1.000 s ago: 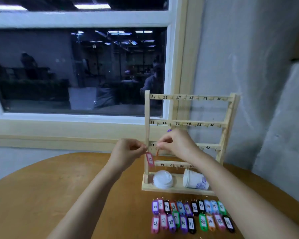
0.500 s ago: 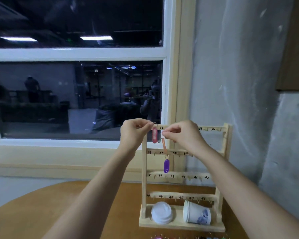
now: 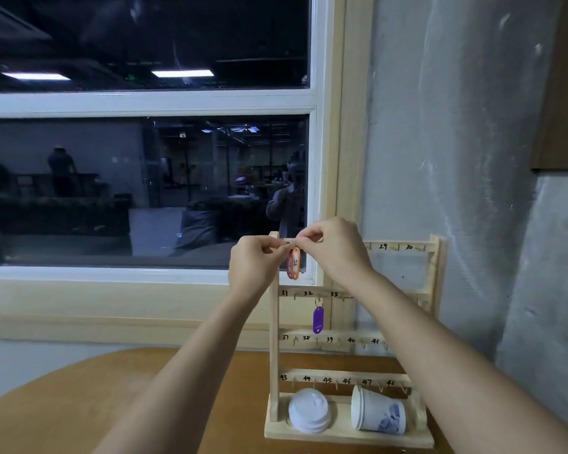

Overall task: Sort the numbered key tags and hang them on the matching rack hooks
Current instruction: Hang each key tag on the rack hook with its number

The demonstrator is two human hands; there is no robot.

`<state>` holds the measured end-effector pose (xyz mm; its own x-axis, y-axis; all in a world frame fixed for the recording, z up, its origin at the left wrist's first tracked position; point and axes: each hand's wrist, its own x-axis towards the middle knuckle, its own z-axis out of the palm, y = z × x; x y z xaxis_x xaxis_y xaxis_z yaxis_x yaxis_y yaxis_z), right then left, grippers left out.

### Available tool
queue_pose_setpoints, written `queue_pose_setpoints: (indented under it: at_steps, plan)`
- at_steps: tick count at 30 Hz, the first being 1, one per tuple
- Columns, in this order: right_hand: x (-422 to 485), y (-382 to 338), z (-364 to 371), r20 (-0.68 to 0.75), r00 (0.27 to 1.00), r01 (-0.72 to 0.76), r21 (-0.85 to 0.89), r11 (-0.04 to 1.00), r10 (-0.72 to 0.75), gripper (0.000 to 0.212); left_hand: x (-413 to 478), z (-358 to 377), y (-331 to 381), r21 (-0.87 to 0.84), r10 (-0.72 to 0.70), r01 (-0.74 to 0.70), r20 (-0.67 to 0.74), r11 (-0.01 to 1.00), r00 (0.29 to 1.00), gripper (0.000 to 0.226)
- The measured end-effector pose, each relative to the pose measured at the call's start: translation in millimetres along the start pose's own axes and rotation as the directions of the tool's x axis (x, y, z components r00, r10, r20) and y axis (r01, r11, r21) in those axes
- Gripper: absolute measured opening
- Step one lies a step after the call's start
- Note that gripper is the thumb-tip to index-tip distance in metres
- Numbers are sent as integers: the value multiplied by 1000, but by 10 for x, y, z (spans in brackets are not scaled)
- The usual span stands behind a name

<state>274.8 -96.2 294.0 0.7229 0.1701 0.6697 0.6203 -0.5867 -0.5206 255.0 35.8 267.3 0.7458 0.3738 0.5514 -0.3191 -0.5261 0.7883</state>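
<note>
A wooden rack [image 3: 274, 326] with numbered hook rails stands on the table against the wall. At its top left corner my left hand [image 3: 254, 265] and my right hand [image 3: 335, 249] meet, both pinching the small metal ring of key tags. A red tag [image 3: 289, 267] and an orange tag [image 3: 296, 263] hang together just below my fingertips. My right hand hides the first top-rail hooks. A purple tag [image 3: 318, 319] hangs from a hook on the second rail, near number 33.
Two white paper cups lie on the rack's base: one lid-side up [image 3: 309, 410], one on its side [image 3: 377, 412]. The brown round table [image 3: 79, 404] lies below, a window [image 3: 145, 178] behind and a grey wall [image 3: 473, 158] to the right.
Both hands rose from the rack's lower rails to the top rail. They came together, so the red and orange tags now hang side by side. The view tilted up, hiding the table's tags.
</note>
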Motion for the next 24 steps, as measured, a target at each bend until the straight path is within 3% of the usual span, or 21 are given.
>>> queue_pose_setpoints:
  at_steps: [4, 12, 18, 24]
  plan:
    - [24, -42, 49, -47, 999, 4, -172, 985, -13, 19, 13, -18, -55, -2, 1, -1, 4, 1000, 1000, 12]
    - [-71, -47, 72, 51, 996, 93, -429, 898, -79, 20, -70, -136, -124, 20, 25, -26, 50, 999, 998, 11]
    - [-519, 6, -5, 26, 989, 145, -317, 937, -144, 18, -412, -281, -297, 31, 5, -9, 124, 999, 992, 6]
    - [-1370, 430, 335, 261, 964, 15, -217, 976, 43, 18, -1040, -184, -1034, 133, -187, 155, 288, 979, 939, 9]
